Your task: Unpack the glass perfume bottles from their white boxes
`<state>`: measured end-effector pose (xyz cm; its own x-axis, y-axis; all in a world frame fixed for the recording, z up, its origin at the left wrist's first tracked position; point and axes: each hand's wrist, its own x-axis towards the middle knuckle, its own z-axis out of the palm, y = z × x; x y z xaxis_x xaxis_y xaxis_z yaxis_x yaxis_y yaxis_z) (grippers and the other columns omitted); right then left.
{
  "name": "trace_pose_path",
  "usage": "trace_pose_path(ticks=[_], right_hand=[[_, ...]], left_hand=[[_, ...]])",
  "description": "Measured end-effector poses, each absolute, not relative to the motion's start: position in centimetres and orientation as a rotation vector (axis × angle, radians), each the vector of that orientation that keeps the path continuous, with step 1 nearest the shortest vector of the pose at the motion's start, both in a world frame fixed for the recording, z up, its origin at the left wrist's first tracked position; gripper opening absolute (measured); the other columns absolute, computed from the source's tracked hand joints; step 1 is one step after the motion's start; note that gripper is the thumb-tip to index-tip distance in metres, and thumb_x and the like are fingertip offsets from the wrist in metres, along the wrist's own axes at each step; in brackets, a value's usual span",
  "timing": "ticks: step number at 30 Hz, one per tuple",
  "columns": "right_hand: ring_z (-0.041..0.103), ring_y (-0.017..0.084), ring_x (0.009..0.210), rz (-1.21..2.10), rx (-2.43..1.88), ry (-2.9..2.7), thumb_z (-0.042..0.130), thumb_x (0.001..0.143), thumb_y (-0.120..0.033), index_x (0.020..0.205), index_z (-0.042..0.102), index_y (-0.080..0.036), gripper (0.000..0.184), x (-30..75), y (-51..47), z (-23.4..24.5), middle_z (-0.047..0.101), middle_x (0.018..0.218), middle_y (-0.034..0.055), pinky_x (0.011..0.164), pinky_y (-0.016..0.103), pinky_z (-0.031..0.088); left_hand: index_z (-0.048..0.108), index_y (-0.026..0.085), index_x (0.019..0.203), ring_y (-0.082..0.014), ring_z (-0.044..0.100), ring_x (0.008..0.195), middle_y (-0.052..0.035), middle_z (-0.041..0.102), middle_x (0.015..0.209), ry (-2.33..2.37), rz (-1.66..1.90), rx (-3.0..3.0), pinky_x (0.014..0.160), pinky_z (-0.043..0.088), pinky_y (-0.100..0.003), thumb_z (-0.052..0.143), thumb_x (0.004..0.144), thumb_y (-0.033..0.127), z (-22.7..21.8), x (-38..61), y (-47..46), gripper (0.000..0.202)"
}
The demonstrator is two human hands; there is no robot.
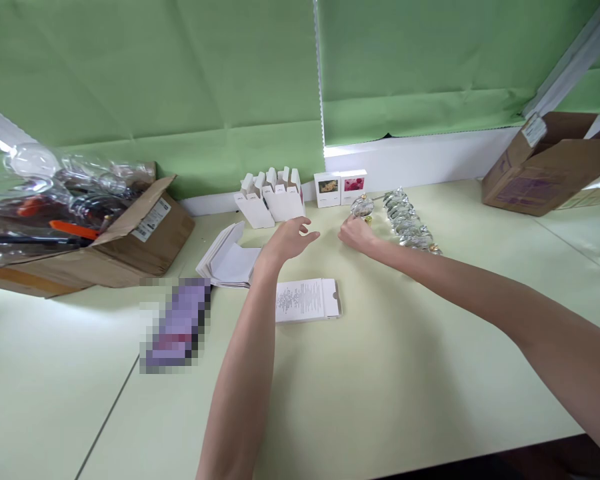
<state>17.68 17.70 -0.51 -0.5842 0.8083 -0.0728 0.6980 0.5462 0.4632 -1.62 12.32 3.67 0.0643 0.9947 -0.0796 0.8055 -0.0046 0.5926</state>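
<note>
Item one: my right hand (356, 235), narrowed and curled, its fingertips (349, 230) at the base of a faceted clear glass bottle with gold fittings (362, 207); I cannot tell whether it has a firm grip. The bottle lies straight ahead of that hand, and its long axis looks close to upright in this view, though my fingers hide its base. Item two: my left hand (287, 240), spread wide, palm down and empty, just left of the right hand and farther from the bottle. Item three: a row of similar glass bottles (407, 223), just right of the bottle, running diagonally from far left to near right. Behind them are two white cartons, one printed with yellow blossoms (327, 189), the other with pink ones (353, 187), and a cluster of upright white cartons with raised flaps (275, 197). Nearer me on the pale green table (380, 373) are folded white papers (227, 257) and a printed leaflet (305, 300), its text too small to read. Far left: a cardboard box (150, 233) with a white label (151, 220), clear plastic packaging (65, 193) and an orange-handled tool (73, 230). Far right: another cardboard box (545, 167). No brand is legible; a purple item (175, 325) is blurred beyond identifying.
</note>
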Motion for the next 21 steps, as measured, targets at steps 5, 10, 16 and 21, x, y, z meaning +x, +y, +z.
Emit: trace_pose_path(ticks=[5, 10, 16, 21], right_hand=[[0.066, 0.033, 0.098, 0.544, 1.286, 2.501, 0.046, 0.084, 0.004, 0.097, 0.076, -0.001, 0.033, 17.85, 17.72, -0.21, 0.072, 0.1, 0.0296, 0.062, 0.032, 0.046], [0.066, 0.034, 0.099, 0.539, 1.321, 2.495, 0.045, 0.084, 0.002, 0.099, 0.075, 0.001, 0.033, 18.03, 17.12, -0.44, 0.07, 0.104, 0.0321, 0.062, 0.034, 0.047], [0.065, 0.037, 0.1, 0.496, 1.404, 2.49, 0.044, 0.083, 0.002, 0.099, 0.075, 0.002, 0.035, 17.92, 17.27, -0.39, 0.071, 0.102, 0.032, 0.06, 0.035, 0.047], [0.064, 0.037, 0.102, 0.414, 1.484, 2.528, 0.045, 0.083, 0.005, 0.095, 0.075, 0.002, 0.033, 17.97, 17.37, -0.01, 0.071, 0.104, 0.0319, 0.067, 0.037, 0.046]], left_hand=[[0.057, 0.027, 0.131, -0.0221, 0.066, 0.105, -0.006, 0.065, 0.131, 1.792, 0.497, 1.85, 0.077, 0.05, -0.029, 0.061, 0.087, 0.054, 3.73, -1.58, 12.33, 0.051], [0.057, 0.027, 0.13, -0.0226, 0.066, 0.105, -0.0063, 0.065, 0.131, 1.807, 0.492, 1.838, 0.077, 0.05, -0.029, 0.061, 0.087, 0.054, 3.96, -1.45, 12.15, 0.052], [0.057, 0.025, 0.131, -0.0229, 0.066, 0.107, -0.0072, 0.066, 0.13, 1.804, 0.489, 1.852, 0.078, 0.05, -0.029, 0.06, 0.088, 0.054, 3.98, -1.36, 12.07, 0.052], [0.058, 0.025, 0.13, -0.0231, 0.066, 0.106, -0.0072, 0.066, 0.13, 1.81, 0.508, 1.853, 0.079, 0.051, -0.03, 0.06, 0.088, 0.053, 4.01, -1.5, 12.15, 0.051]])
